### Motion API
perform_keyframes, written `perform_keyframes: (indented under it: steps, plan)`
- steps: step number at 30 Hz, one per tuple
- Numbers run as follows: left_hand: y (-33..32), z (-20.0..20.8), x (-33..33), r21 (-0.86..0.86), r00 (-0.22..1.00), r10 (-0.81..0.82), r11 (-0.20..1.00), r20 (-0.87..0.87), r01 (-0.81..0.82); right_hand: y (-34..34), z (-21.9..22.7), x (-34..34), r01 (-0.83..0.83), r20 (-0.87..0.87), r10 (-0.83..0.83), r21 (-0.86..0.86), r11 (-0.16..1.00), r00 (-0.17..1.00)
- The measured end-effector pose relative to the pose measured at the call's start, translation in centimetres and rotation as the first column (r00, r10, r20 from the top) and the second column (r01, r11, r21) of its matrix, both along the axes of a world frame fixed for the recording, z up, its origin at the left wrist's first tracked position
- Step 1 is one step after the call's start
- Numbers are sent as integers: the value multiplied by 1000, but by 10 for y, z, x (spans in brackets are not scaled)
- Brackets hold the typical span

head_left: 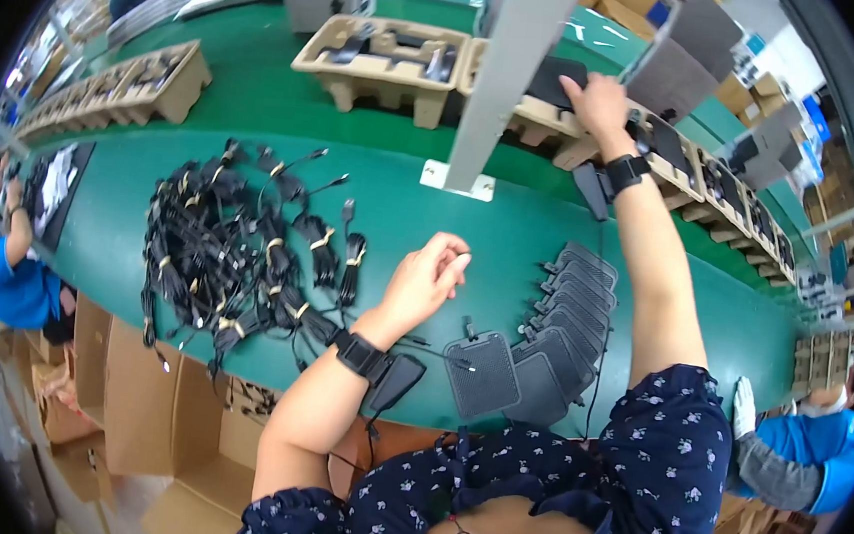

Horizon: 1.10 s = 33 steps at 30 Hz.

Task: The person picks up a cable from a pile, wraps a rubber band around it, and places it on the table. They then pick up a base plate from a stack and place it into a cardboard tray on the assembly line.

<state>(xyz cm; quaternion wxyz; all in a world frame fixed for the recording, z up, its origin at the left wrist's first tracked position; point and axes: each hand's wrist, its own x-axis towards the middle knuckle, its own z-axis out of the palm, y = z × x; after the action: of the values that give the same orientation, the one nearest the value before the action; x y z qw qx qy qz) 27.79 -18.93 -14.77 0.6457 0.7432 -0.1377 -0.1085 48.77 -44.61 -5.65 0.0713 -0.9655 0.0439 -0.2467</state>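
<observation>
My right hand (600, 107) reaches out over the row of pulp trays, its thumb on the edge of a flat black plate (554, 82). Its other fingers are partly hidden. Above the green table, my left hand (428, 281) is closed with curled fingers, and nothing shows in it. To its left lies a big heap of bundled black cables (213, 240), tied with pale bands. Several dark ribbed plates (568, 323) with small stubs overlap in a curved row to its right. One more ribbed plate (484, 374) lies at the near end of that row.
A grey metal post (502, 82) rises from the table between my hands. Beyond it runs a line of brown pulp trays (382, 68) with black parts inside. Cardboard boxes (142, 385) stand below the near left edge. People in blue work at left and right (804, 452).
</observation>
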Motion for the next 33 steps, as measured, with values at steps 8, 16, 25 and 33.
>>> perform_keyframes:
  steps: [8, 16, 25, 33]
  plan:
    - [-1, -5, 8, 77, 994, 29, 996, 106, -38, 77, 32, -142, -498, -65, 534, 279, 821, 843]
    - [-8, -38, 14, 180, 827, 83, 959, 557, -218, 212, 15, -158, -934, -215, 976, 356, 37, -43]
    - [-15, -65, 30, 76, 722, 14, 993, 691, -92, 236, 1, -160, -965, -328, 926, -237, 113, 188]
    - [5, 12, -4, -141, 539, 353, 908, 765, -395, 143, 17, -122, -843, -157, 842, 80, 531, 516]
